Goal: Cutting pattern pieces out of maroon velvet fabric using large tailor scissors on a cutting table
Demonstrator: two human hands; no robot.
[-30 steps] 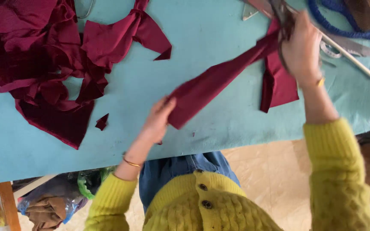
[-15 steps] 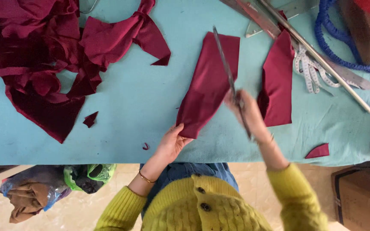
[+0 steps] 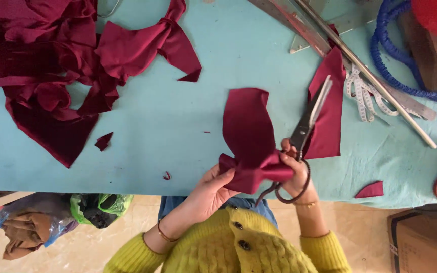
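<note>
Item: maroon fabric piece point(image 3: 251, 139), satin-like, held up just above the near edge of the desk point(image 3: 178, 131).
Position: between the two hands, in front of the person's chest; its lower end is folded over and bunched, its upper part fans away from the body over the turquoise desk cover.
Long axis: runs from the bunched near end away from the person, leaning slightly left.
Left hand point(image 3: 211, 189): fingers closed on the left of the bunched fold, thumb on top, palm under the cloth.
Right hand point(image 3: 292, 174): fingers pinching the right of the same fold while also holding the scissors point(image 3: 304, 126) by their loops.
Scissors: blades shut or nearly so, tips pointing away and slightly right, roughly parallel to the cloth's long axis and just beside its right edge.
Blade-to-cloth relation: the cloth lies left of the blades, not between them; whether they touch cannot be told.
Nearer hand: both grip the fold; the right is closest to the blades.
Second cut piece point(image 3: 330, 114): flat on the desk right of the scissors, partly behind them.
Fabric heap point(image 3: 51, 76): far left of the desk, well apart.
Small scrap point(image 3: 370, 190): near the desk's front edge, right of the right hand.
Measuring tape point(image 3: 365, 93): white, beside the long rod point(image 3: 375, 81), beyond the second piece.
</note>
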